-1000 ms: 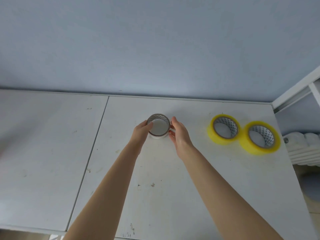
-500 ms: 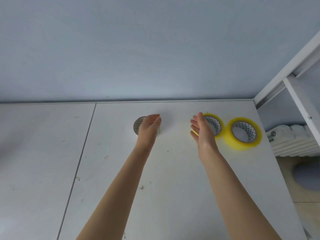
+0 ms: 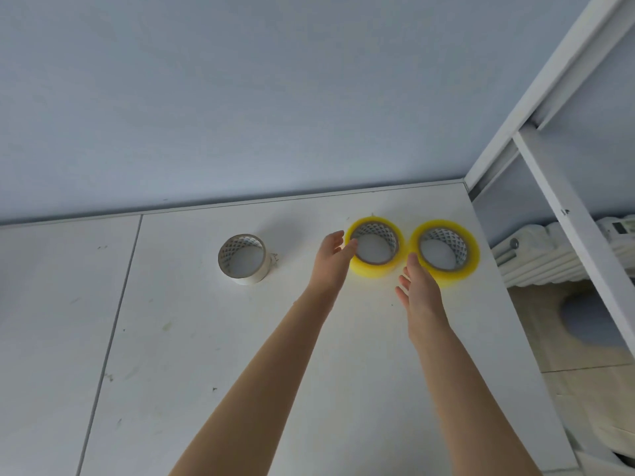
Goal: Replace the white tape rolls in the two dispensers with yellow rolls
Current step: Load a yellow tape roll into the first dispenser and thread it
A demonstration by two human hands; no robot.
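Scuffed white table (image 3: 240, 355) backed by pale blue wall (image 3: 240, 97), white frame (image 3: 549, 80) and radiator (image 3: 549, 266) at right edge, white tape roll (image 3: 244, 278) laid centre, yellow roll (image 3: 372, 273) and second yellow roll (image 3: 471, 257) touching at centre right, left hand (image 3: 331, 262) loose-fingered at the first roll's rim, right hand (image 3: 420, 288) straight-fingered just below, nothing grasped.

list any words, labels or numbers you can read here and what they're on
No text can be read.
Cores of the left yellow roll, right yellow roll and white roll: printed lattice pattern only, no letters legible.
Grey object on the radiator: too blurred to read.
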